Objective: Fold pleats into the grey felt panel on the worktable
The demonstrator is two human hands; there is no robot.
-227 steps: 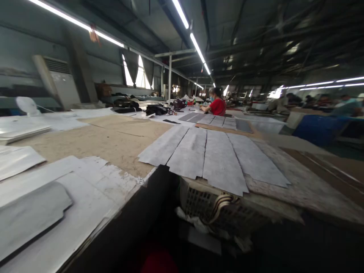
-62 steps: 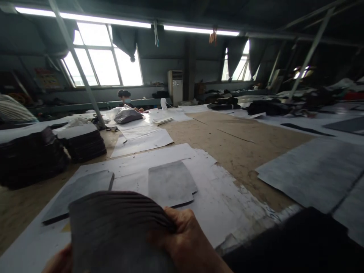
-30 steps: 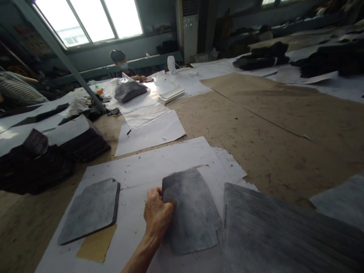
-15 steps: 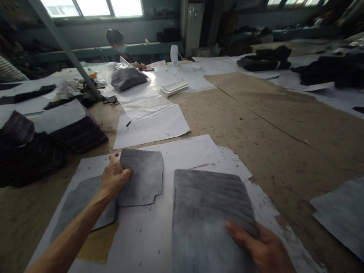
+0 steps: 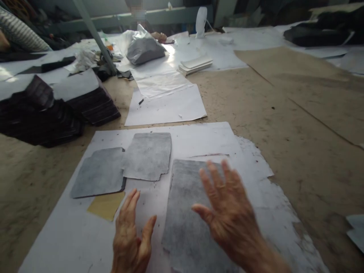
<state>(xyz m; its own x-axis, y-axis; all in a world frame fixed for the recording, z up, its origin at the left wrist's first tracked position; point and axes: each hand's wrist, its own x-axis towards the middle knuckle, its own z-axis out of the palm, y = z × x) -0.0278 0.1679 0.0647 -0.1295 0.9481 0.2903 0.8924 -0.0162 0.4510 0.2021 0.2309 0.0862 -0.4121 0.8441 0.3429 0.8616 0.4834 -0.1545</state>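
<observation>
My right hand (image 5: 227,204), fingers spread, is over the large grey fabric panel (image 5: 184,212) and hides part of its right side; whether it touches cannot be told. Left of that panel, my left hand (image 5: 132,231) is above the white paper (image 5: 153,197) with thumb and fingers apart, holding nothing. Two smaller grey pieces lie farther up the paper: a notched one (image 5: 149,155) and, overlapping its left edge, another grey piece (image 5: 99,170). A yellowish card (image 5: 107,204) pokes out below the left piece.
Dark stacks of cut pieces (image 5: 93,102) stand at the left on the brown tabletop (image 5: 244,102). Beyond are white sheets (image 5: 167,110), a plastic-wrapped grey bundle (image 5: 146,49), a slanting metal pole (image 5: 93,34) and a small white fan (image 5: 201,22). A person sits across the table.
My left hand has let go of the notched grey piece and come back toward me. My right hand has opened and moved up over the large panel. The view has tilted down.
</observation>
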